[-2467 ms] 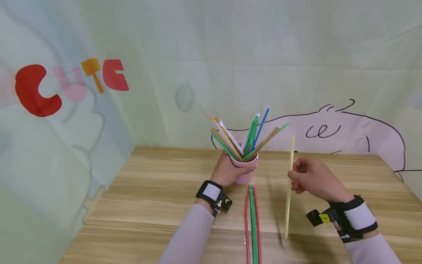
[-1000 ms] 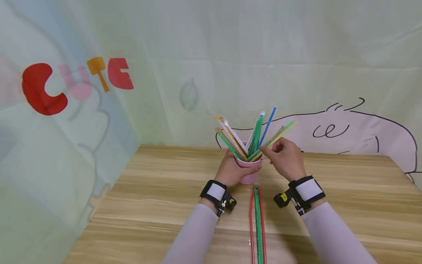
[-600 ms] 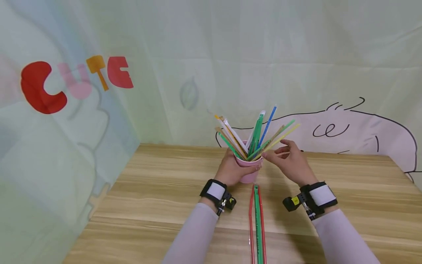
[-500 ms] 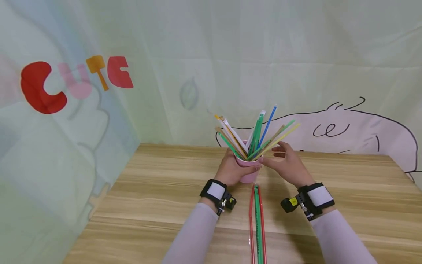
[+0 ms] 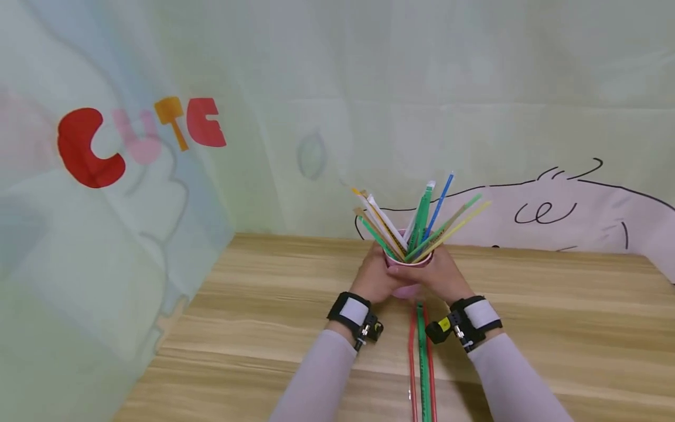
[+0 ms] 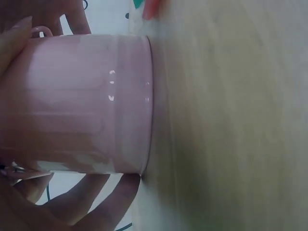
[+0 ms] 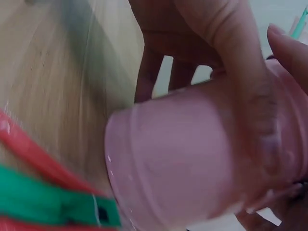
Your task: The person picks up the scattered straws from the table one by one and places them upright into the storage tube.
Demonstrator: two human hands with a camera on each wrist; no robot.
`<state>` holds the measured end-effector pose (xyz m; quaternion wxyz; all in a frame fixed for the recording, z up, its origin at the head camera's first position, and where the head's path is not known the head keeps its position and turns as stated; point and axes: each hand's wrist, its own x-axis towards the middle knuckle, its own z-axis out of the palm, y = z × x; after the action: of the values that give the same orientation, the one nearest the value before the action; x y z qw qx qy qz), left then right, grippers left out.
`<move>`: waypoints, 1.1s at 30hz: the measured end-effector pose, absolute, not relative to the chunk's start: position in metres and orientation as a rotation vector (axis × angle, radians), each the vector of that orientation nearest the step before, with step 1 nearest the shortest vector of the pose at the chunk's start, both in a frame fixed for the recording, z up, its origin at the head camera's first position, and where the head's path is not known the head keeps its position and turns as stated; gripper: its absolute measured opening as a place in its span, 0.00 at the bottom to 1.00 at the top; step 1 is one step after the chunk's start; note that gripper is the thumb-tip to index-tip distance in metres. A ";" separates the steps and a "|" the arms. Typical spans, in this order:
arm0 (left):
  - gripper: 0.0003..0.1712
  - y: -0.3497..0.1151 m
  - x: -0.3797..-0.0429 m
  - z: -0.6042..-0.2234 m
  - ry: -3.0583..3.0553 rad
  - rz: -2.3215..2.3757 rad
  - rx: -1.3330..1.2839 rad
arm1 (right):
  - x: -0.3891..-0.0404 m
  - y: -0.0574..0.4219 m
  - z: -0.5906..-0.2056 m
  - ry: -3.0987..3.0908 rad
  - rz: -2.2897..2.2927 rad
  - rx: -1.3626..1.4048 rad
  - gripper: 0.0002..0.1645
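Note:
A pink cup stands upright at the middle of the table, full of straws. My left hand grips its left side, and my right hand grips its right side, thumbs across the front. In the left wrist view the cup has fingers curled along its side. The right wrist view has the thumb lying over the cup wall. Green, brown, white and blue straws fan out of the rim. A yellow straw leans out to the right. The straws' lower ends are hidden inside.
In front of the cup a green straw lies between two red straws, pointing toward me. The wooden tabletop ends at a printed curtain behind and on the left.
My right hand brought the yellow straw to the cup from the right and let go of it there. It then moved down onto the cup's right side. The left hand has kept hold.

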<state>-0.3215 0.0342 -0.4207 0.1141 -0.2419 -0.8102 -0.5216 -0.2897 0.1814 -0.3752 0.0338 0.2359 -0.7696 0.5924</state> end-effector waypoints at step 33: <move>0.29 0.012 -0.233 -0.411 -2.905 -0.967 -0.372 | -0.302 0.178 -0.391 -2.394 1.700 0.633 0.39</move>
<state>-0.2334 0.0123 -0.4114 0.0285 -0.1204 -0.9415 -0.3134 -0.3025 0.1776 -0.3913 0.0688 0.2103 -0.7952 0.5645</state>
